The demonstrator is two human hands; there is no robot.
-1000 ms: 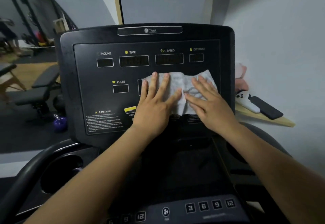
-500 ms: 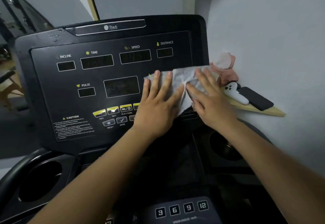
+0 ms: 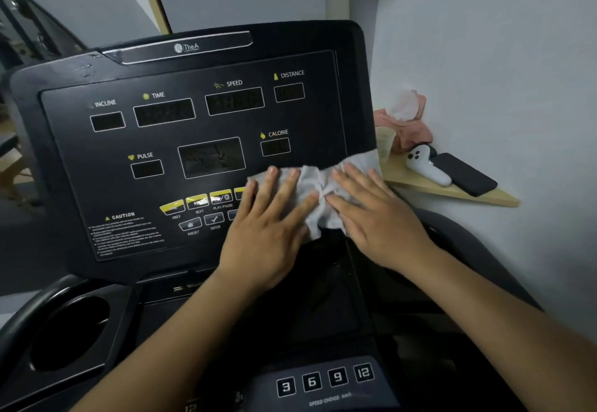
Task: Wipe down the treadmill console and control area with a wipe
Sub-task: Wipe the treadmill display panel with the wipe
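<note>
Wipe (image 3: 318, 198): white, thin, crumpled, bunched into creases between the hands, on the lower right of the console (image 3: 193, 140) below CALORIE, right edge reaching the panel border. Left hand (image 3: 269, 233) and right hand (image 3: 371, 214) flat on it, fingers spread and straight, pressing rather than gripping. Console is glossy black plastic, rectangular display windows, yellow buttons (image 3: 197, 201).

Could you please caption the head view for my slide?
Both hands press a white wipe flat against the treadmill console.
</note>
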